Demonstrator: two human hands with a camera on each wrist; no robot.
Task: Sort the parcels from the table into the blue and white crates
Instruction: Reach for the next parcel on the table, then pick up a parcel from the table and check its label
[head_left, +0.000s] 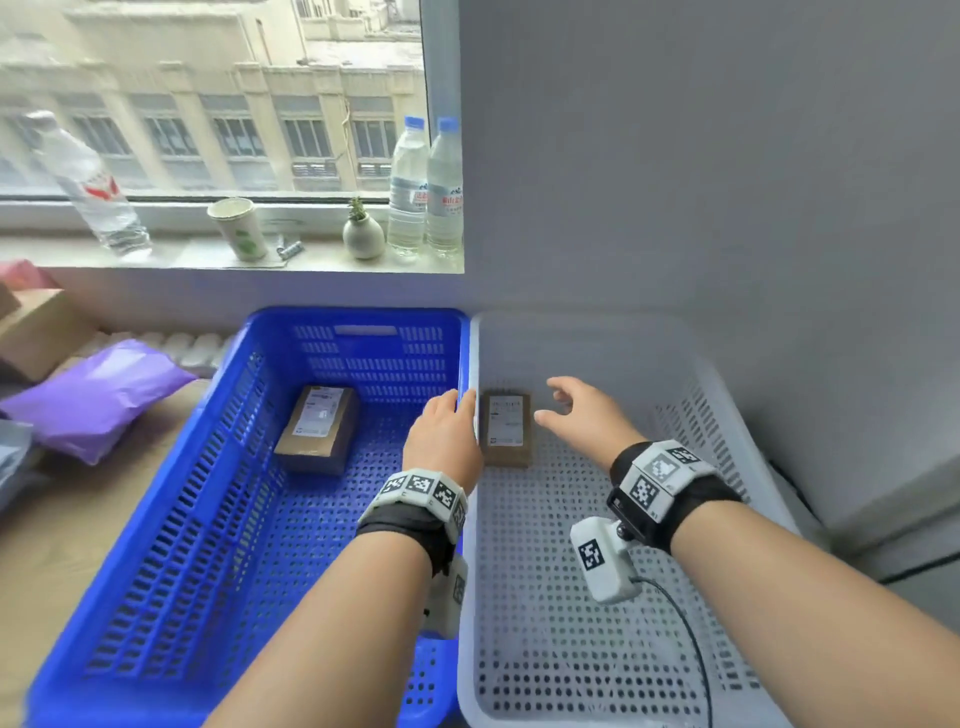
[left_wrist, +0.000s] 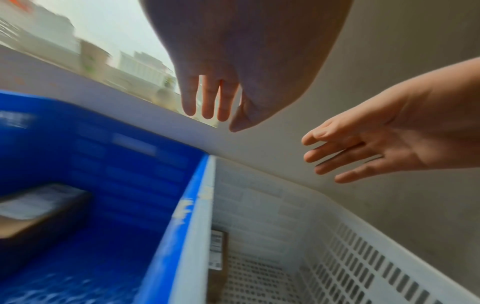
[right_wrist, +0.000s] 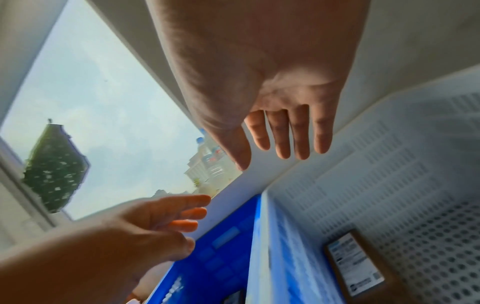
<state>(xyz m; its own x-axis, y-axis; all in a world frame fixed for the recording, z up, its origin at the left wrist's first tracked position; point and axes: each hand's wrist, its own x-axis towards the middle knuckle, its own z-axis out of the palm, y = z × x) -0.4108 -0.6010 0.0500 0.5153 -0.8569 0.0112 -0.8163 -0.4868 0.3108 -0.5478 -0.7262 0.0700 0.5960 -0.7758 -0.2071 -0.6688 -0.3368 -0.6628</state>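
Both parcels in the crates carry white shipping labels with black print and barcodes, but the writing is too small and blurred to read. The water bottles (head_left: 426, 189) on the windowsill beyond the hands wear red-and-white labels whose characters cannot be made out either; another bottle (head_left: 88, 182) further left of the left hand shows a red mark.

The left hand (head_left: 445, 431) reaches forward, palm down, over the shared rims of the two crates, its fingers straight, close together and holding nothing. The right hand (head_left: 582, 415) hovers over the white crate (head_left: 727, 415), fingers spread and relaxed, thumb apart, likewise empty.

A small brown parcel (head_left: 508, 428) lies label up on the white crate's floor, between the two hands and below them, hard against the wall nearest the left hand. A second brown parcel (head_left: 319, 428) lies label up in the blue crate (head_left: 171, 493), to the left of the left hand. Well out to that side, a purple mailer (head_left: 98, 395) and a cardboard box (head_left: 41, 327) rest on the table (head_left: 62, 530).
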